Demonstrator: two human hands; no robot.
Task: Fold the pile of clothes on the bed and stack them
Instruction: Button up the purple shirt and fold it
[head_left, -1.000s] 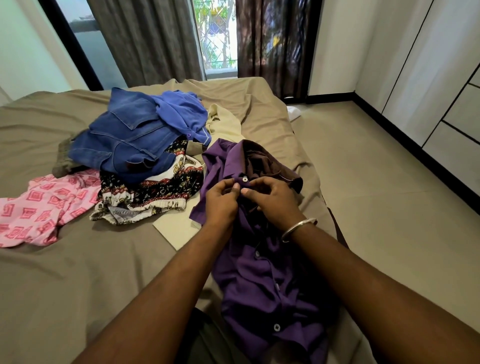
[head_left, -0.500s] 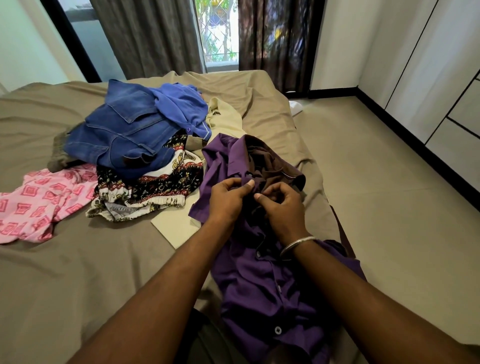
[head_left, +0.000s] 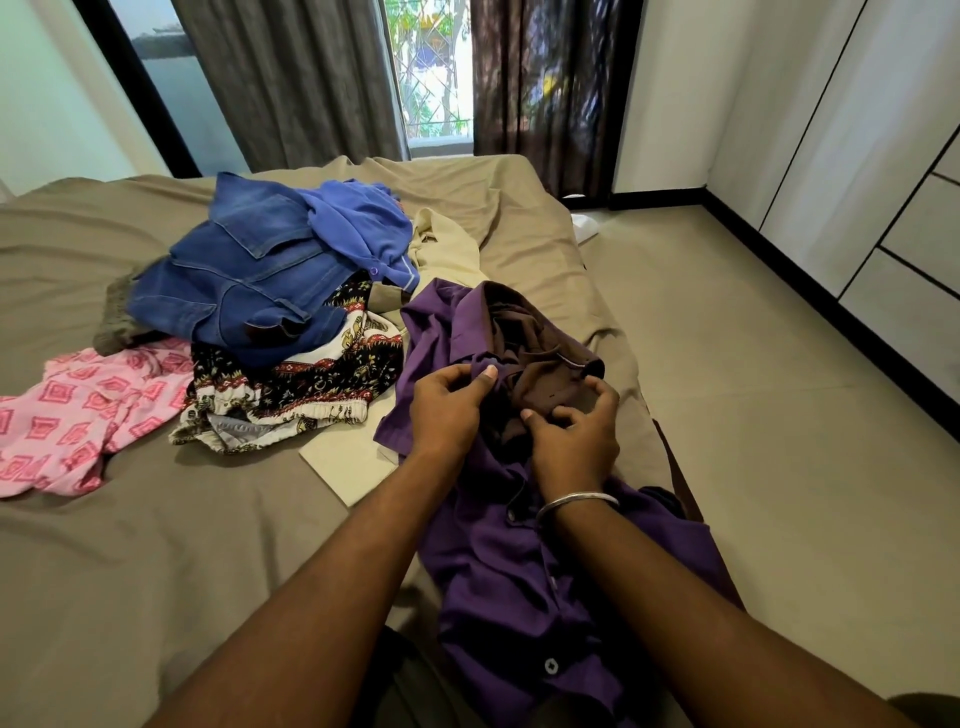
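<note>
A purple button shirt (head_left: 509, 571) lies along the right side of the bed (head_left: 156, 545), its collar end toward the pile. My left hand (head_left: 447, 410) pinches the purple collar edge. My right hand (head_left: 576, 431), with a metal bangle at the wrist, grips the dark brown cloth (head_left: 535, 353) bunched at the shirt's neck. Left of the shirt sits a pile: blue denim (head_left: 244, 291), a blue top (head_left: 358, 223), a black patterned garment (head_left: 301, 389), a cream piece (head_left: 447, 244). A pink patterned garment (head_left: 78, 415) lies spread at far left.
A flat cream sheet (head_left: 348, 462) lies on the bed beside my left wrist. Tiled floor (head_left: 779, 415) runs to the right of the bed, with white cupboards (head_left: 883, 156) along the wall. Curtains (head_left: 291, 78) and a window stand behind the bed.
My hands have moved apart near the collar. The right hand shifted rightward onto the brown cloth, while the left keeps the purple collar edge.
</note>
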